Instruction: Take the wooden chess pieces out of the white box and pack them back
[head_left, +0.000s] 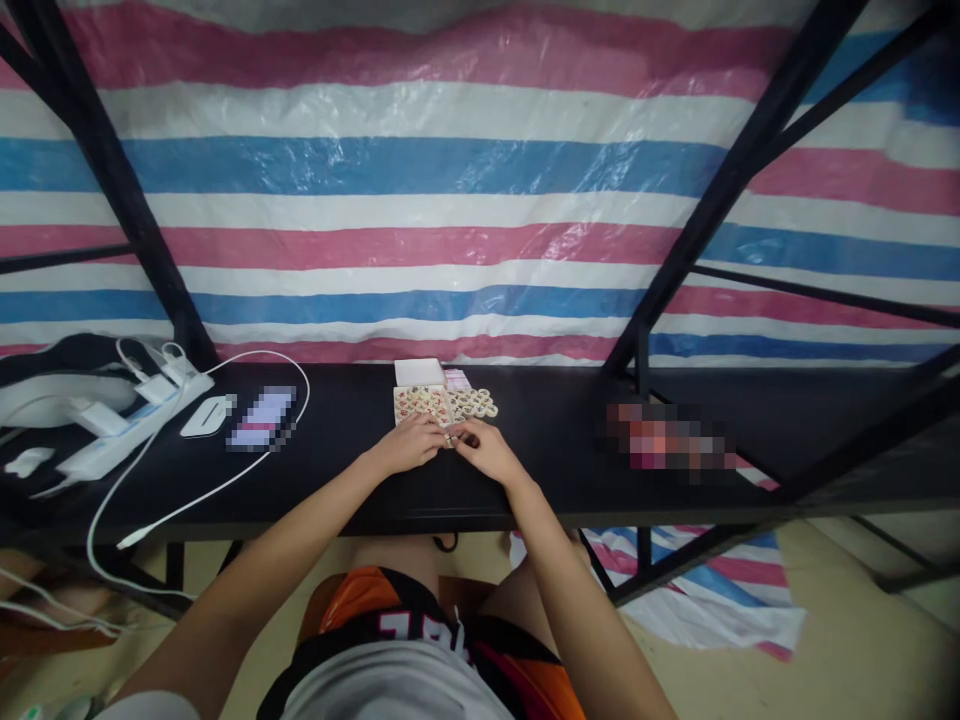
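A small white box [401, 400] on the black table holds rows of round cream Chinese chess pieces [424, 398] with red or dark marks. More loose pieces [476, 403] lie in a cluster against its right side. My left hand [411, 445] rests over the box's front edge, fingers bent together around it near the front right corner. At that corner my right hand [486, 450] pinches a small pale piece [448, 439] between thumb and fingers, close to the left fingertips. The fingers partly cover the piece and the box's near side.
Behind the box are a white lid [419, 372] and a pinkish paper [457, 379]. To the left lie a blurred phone [262, 417], a white device [206, 417], a power strip [127, 430] and a looping white cable [202, 500]. Black metal posts [675, 270] frame the table [555, 450].
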